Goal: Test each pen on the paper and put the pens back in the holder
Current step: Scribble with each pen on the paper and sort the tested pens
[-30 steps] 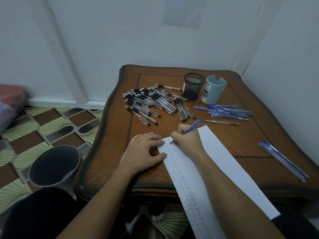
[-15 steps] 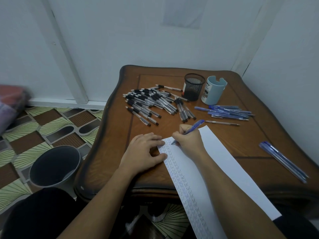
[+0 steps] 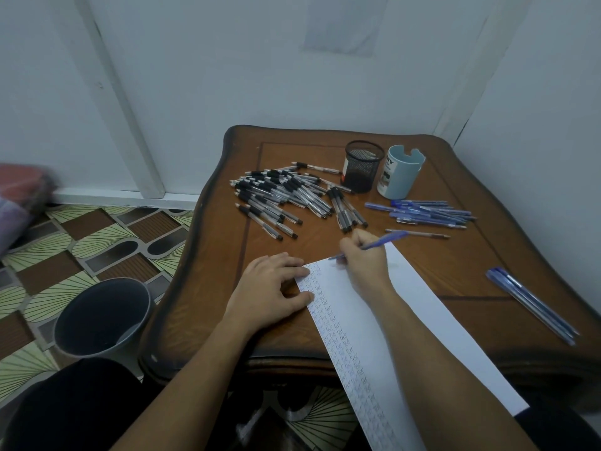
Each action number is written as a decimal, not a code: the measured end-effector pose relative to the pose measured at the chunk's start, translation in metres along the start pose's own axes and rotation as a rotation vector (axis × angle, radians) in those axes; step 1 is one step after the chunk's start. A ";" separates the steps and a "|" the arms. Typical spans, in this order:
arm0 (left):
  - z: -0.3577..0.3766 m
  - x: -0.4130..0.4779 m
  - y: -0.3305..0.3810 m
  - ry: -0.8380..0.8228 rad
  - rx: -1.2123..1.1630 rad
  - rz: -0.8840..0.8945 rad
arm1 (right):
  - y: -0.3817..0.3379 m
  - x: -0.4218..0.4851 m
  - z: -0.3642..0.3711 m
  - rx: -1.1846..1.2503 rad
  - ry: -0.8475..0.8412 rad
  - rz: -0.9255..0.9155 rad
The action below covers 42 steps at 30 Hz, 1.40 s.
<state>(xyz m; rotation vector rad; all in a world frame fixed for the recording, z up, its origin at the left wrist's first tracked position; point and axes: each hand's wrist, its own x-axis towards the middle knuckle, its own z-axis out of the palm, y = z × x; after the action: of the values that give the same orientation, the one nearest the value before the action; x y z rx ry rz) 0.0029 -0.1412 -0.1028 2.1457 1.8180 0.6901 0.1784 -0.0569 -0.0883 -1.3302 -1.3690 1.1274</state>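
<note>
**Pen (image 3: pixel 387 239) on test at the top of the paper (image 3: pixel 422 336)**

Your left hand (image 3: pixel 273 294) lies flat, fingers relaxed, pressing the sheet's left edge, evidently to stop it sliding. Your right hand (image 3: pixel 364 262) pinches the blue pen in a writing grip, tip down at the sheet's top beside the rows of marks. The mesh holder (image 3: pixel 363 167) and pale blue holder (image 3: pixel 401 172) stand upright beyond, ready to receive it.
</note>
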 end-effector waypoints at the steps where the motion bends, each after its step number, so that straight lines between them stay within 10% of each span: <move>1: 0.000 0.000 0.000 0.005 -0.004 0.001 | -0.003 0.002 -0.002 0.087 0.038 0.059; 13: -0.002 0.000 0.001 -0.044 -0.001 -0.025 | -0.027 0.009 -0.021 0.167 -0.070 0.299; 22: -0.005 -0.001 0.002 -0.041 -0.005 -0.023 | -0.026 0.022 -0.126 -0.529 -0.033 -0.045; 30: -0.003 0.000 0.004 0.007 -0.001 -0.004 | -0.007 0.003 -0.260 -0.811 0.114 0.143; 42: -0.003 0.001 0.004 -0.001 -0.017 0.002 | 0.004 0.017 -0.250 -1.179 0.231 0.030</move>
<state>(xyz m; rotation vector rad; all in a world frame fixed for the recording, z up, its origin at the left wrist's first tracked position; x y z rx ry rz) 0.0054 -0.1411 -0.0980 2.1375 1.8033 0.7021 0.4242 -0.0340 -0.0451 -2.1797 -1.9026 0.0493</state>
